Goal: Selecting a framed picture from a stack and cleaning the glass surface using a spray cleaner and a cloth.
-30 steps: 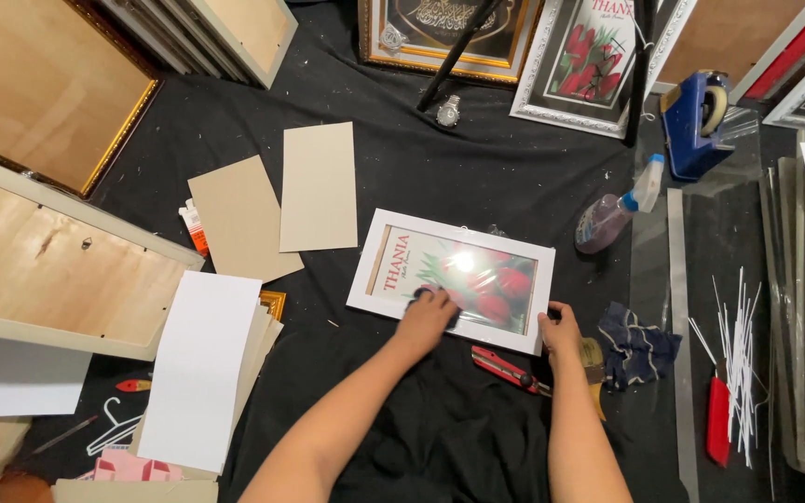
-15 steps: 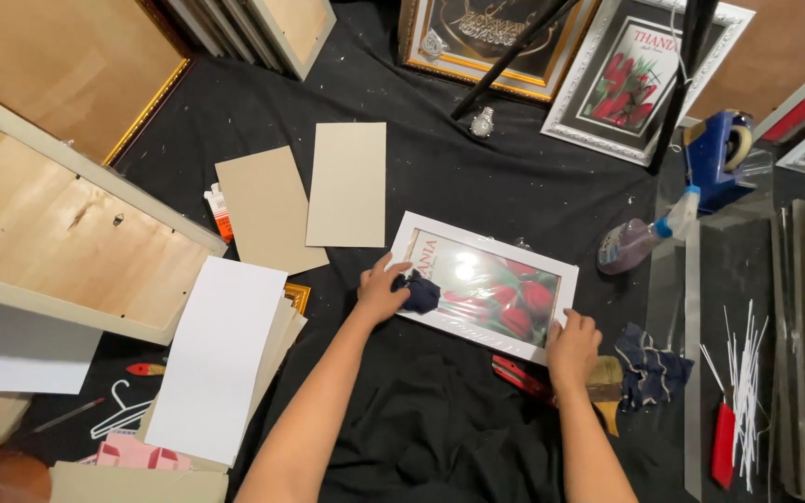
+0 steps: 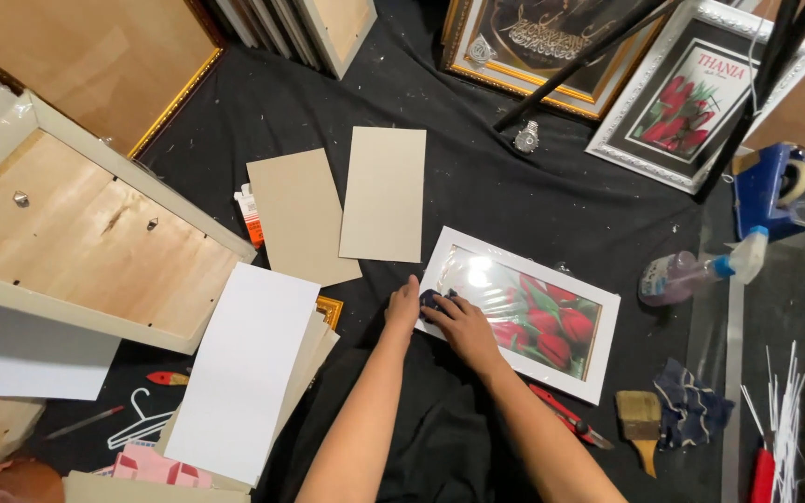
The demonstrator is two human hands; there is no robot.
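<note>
Item: white-matted tulip print under glossy glass point(image 3: 524, 312), flat on black cloth-covered desk point(image 3: 477, 186). Likely rigid, slick, fragile; best gripped by its edges. Left hand point(image 3: 403, 305) steadies its left edge, fingers loosely spread; right hand point(image 3: 458, 326) presses small dark cloth point(image 3: 430, 300) onto the corner.

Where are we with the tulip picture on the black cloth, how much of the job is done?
Done: the tulip picture lies flat with its white mat on. In hand: the right hand presses a dark cloth at its left end, left hand on the edge. Left: two cardboard sheets lie unused beside it; no frame is on the picture yet.
</note>
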